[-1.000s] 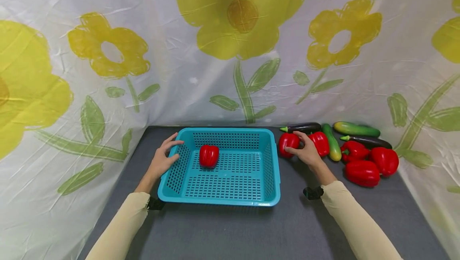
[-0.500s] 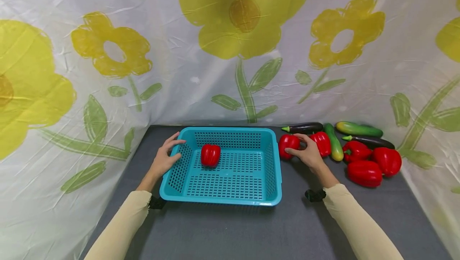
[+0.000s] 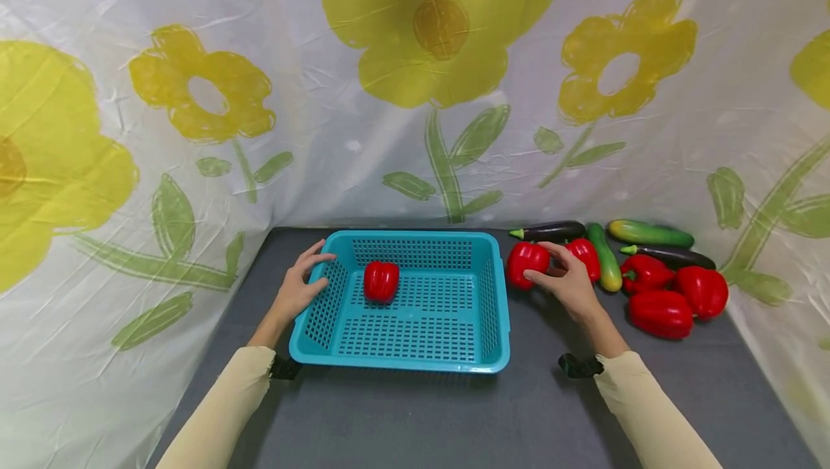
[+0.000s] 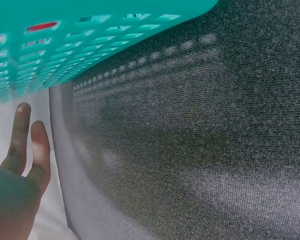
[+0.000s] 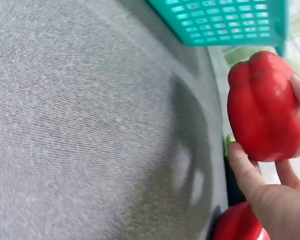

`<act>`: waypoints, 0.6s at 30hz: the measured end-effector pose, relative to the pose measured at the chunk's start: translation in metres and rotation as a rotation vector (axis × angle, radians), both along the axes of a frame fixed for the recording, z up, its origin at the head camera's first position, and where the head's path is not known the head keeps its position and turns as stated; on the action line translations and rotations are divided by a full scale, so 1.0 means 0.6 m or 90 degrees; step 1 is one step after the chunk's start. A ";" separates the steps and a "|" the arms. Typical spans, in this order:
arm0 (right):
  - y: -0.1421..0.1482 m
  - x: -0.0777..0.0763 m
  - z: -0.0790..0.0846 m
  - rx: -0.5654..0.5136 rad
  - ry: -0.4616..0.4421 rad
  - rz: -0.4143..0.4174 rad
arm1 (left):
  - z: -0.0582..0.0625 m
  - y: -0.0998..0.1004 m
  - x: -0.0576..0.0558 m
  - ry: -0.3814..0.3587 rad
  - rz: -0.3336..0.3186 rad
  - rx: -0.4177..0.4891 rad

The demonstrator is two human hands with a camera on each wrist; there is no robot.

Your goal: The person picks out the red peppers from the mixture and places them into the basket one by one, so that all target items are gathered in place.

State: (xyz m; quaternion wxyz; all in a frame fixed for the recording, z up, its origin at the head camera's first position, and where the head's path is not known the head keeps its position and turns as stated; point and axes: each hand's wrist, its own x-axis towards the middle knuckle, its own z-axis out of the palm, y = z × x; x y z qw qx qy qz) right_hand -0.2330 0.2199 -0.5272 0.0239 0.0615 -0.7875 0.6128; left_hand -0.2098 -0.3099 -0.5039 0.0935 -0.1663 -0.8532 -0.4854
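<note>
My right hand (image 3: 573, 287) pinches a glossy red bell pepper (image 3: 527, 265) just right of the blue basket. In the right wrist view, this bell pepper (image 5: 262, 110) sits between fingers on its lower and right sides. My left hand (image 3: 295, 292) is at the left rim of the turquoise perforated basket (image 3: 415, 367), fingers spread and only slightly bent. From the left wrist view, two nearly straight fingers (image 4: 21, 135) reach up near the basket's underside; whether they touch it cannot be told. Another red bell pepper (image 3: 381, 282) lies inside the basket, toward its left.
At right lie another red pepper (image 3: 586, 258), a green cucumber (image 3: 604, 260), a second cucumber (image 3: 650, 233), two eggplants, one behind the held pepper (image 3: 552, 231) and one farther right (image 3: 674, 256), and more red peppers (image 3: 661, 314). A flowered curtain (image 3: 363, 166) hangs behind the dark table (image 3: 415, 418).
My right hand has shifted slightly right, and the bell pepper in it has moved a little with it. The left hand stays by the basket rim, and the basket keeps its place.
</note>
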 end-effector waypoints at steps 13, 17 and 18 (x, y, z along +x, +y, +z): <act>0.011 0.028 0.042 -0.119 -0.068 0.018 | -0.002 -0.001 -0.002 0.005 -0.011 0.010; 0.008 0.031 0.061 -0.155 -0.056 0.025 | 0.026 0.011 0.015 -0.003 -0.016 0.014; 0.007 0.032 0.065 -0.180 -0.053 0.028 | 0.033 0.014 0.018 -0.006 -0.016 0.011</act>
